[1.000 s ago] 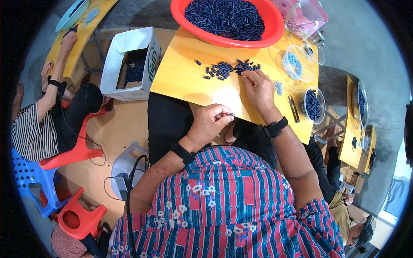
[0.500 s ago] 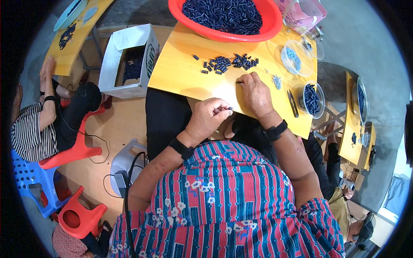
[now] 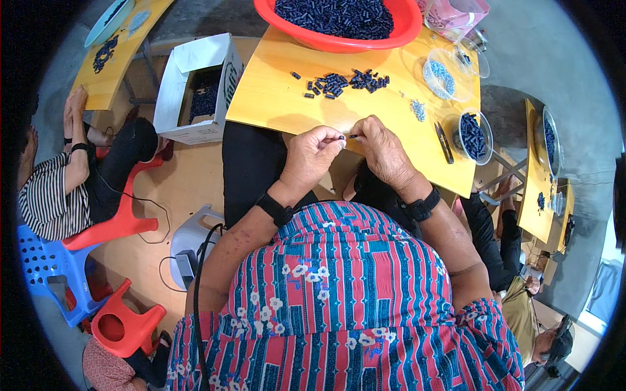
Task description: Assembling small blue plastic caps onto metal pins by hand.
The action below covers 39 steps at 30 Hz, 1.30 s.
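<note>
Just over the near edge of the yellow table, my two hands almost meet. My left hand pinches a small dark cylindrical piece, only its end showing. Between the thumb and finger of my right hand is a thin dark piece, mostly hidden by the fingers and pointing at the left hand's piece. Past the hands lie two loose heaps of short dark blue-black cylinders. To the right are a small pile of tiny silvery parts and dark tweezers.
A red basin full of dark cylinders stands at the table's far side. Clear tubs on the right hold pale small parts and dark pieces. A white carton and red stool are at left. Other people sit on both sides.
My right hand has drawn back from the tabletop toward my left hand, bringing its dark piece close to the other one. The left hand has risen slightly in view.
</note>
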Each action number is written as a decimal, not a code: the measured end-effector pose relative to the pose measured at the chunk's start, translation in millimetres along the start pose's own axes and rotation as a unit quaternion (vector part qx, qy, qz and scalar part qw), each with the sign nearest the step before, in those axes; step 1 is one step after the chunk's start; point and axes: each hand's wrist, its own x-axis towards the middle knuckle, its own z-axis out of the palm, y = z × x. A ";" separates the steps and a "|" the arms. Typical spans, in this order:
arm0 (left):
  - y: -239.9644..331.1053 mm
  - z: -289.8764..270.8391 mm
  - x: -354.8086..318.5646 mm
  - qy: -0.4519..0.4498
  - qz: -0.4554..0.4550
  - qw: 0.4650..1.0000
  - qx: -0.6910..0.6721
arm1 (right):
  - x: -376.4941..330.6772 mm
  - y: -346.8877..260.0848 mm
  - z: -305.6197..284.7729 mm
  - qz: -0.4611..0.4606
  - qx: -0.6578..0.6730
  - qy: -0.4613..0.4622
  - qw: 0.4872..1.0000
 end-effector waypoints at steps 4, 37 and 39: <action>0.5 0.2 -1.3 -0.005 0.002 1.000 0.003 | -2.2 -3.0 -0.4 -0.036 -0.016 -0.013 0.999; 3.9 2.2 -2.5 0.016 0.078 0.994 0.074 | -8.7 -8.0 7.9 0.202 0.348 0.060 0.914; 4.4 1.9 -2.5 0.015 0.079 0.994 0.076 | -8.1 -9.0 6.5 0.181 0.344 0.049 0.920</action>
